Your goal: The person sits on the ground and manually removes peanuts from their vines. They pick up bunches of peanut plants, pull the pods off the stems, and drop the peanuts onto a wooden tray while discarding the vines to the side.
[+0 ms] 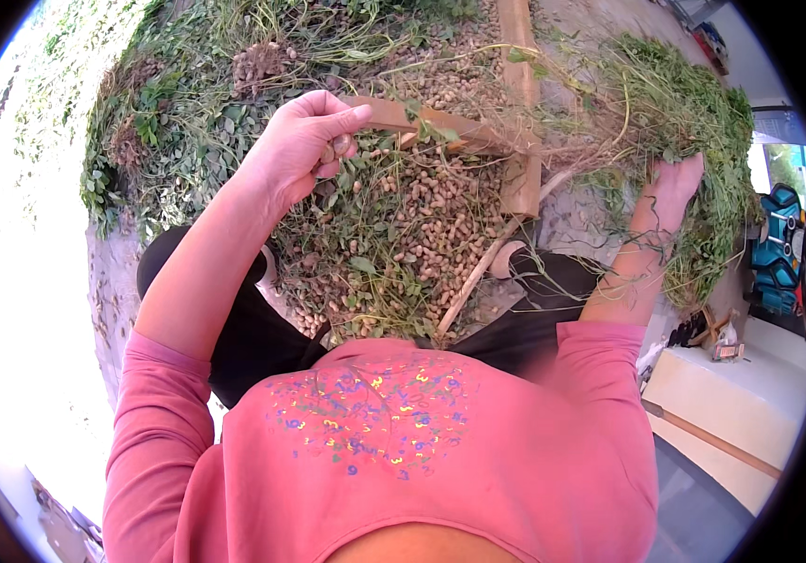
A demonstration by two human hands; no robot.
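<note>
My left hand is raised over the left end of a wooden crosspiece, with a few peanut pods held in its curled fingers. Off to the right, my right hand is closed among the stems of a peanut plant; leaves hide its fingertips. The plant's stringy roots trail leftward over a wooden beam, and loose stems hang across my right forearm. Between my feet is a heap of picked peanut pods mixed with leaves.
Leafy peanut plants with pods on their roots cover the floor ahead and left. More plants are piled at the right. A thin stick slants from the beam towards me. Beyond my right elbow stands a pale box-like piece.
</note>
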